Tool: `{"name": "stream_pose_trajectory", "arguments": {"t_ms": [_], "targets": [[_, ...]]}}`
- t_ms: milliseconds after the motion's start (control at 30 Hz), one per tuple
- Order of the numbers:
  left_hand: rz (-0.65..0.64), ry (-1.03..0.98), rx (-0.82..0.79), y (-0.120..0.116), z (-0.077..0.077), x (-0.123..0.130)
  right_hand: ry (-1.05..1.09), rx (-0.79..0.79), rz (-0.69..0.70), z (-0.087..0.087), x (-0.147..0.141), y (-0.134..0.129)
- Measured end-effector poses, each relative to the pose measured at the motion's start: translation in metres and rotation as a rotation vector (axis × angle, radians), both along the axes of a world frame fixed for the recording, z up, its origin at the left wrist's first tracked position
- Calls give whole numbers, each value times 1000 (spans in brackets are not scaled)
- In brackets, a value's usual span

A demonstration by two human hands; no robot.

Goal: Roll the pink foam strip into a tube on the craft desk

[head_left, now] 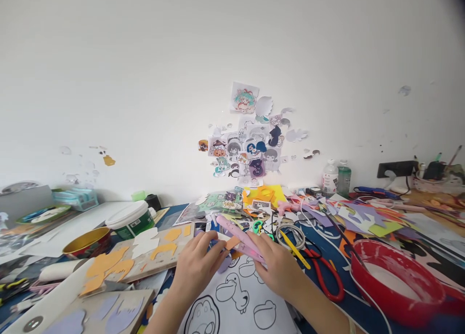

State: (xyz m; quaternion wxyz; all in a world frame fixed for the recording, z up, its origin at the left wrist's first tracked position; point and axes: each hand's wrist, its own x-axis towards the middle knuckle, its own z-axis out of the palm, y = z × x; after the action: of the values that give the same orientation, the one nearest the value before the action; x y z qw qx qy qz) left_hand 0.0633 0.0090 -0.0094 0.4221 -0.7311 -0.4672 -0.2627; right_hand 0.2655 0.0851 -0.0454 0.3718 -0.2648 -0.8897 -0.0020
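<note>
Over the printed drawing sheet (238,295), both hands meet at a pink two-armed clamp that looks like a small hair straightener (234,230). My right hand (276,261) is closed around its right end. A small orange piece (232,243) sits between the two pink arms, and its left end meets the fingertips of my left hand (201,256), which are pinched on it. Below those fingertips, a purple cut-out (224,264) partly shows. Bird outlines in black line are on the white sheet.
To the left are orange foam cut-outs (103,271) on boards, a white-lidded tub (127,217) and a yellow-lined bowl (87,242). Red-handled scissors (327,278), a yellow craft knife (295,249), cables and a red basin (397,280) lie right. Coloured scraps (267,193) lie behind.
</note>
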Motion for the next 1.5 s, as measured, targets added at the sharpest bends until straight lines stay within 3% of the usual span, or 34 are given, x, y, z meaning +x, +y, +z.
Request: {"name": "stream_pose_trajectory", "arguments": {"t_ms": [367, 1000, 1233, 1500], "targets": [[-38, -17, 0, 1, -1, 6, 22, 18, 4, -3, -1, 1], [3, -41, 76, -5, 7, -5, 31, 4, 23, 2, 1, 0], [-16, -37, -44, -2, 1, -6, 33, 0, 25, 2, 2, -2], [-37, -101, -117, -1, 7, -3, -14, -27, 30, 6, 2, -4]]}}
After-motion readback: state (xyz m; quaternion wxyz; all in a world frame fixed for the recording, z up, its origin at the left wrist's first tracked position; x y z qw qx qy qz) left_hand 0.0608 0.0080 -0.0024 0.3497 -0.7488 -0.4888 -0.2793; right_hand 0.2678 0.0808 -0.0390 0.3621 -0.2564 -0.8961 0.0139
